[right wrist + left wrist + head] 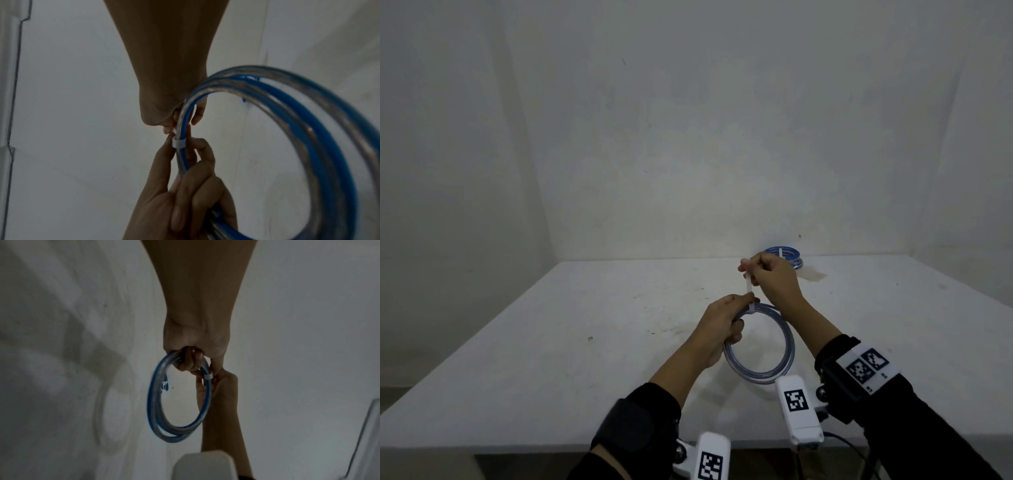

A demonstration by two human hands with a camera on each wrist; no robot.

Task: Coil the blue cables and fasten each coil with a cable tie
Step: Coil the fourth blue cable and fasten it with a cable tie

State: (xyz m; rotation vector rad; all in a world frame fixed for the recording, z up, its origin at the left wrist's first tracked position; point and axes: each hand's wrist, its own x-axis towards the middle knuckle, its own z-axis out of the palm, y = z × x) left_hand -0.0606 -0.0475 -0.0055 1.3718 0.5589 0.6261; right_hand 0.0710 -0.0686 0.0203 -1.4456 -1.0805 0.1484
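A blue cable coil [760, 346] hangs above the white table [551, 342], held up by my left hand [722, 325], whose fingers curl round its upper left arc. A white cable tie [749, 291] wraps the coil at the top, and its tail stands straight up. My right hand [770, 277] pinches that tail well above the coil. The left wrist view shows the coil [179, 402] with the tie band [209, 376] tight round it beside my fingers. In the right wrist view the band [179, 143] sits between both hands on the coil [298, 146].
Several tied blue coils [784, 255] lie stacked at the table's back edge, just behind my right hand. White walls close in the table at the back and both sides. The table's front edge [517, 448] is near my forearms.
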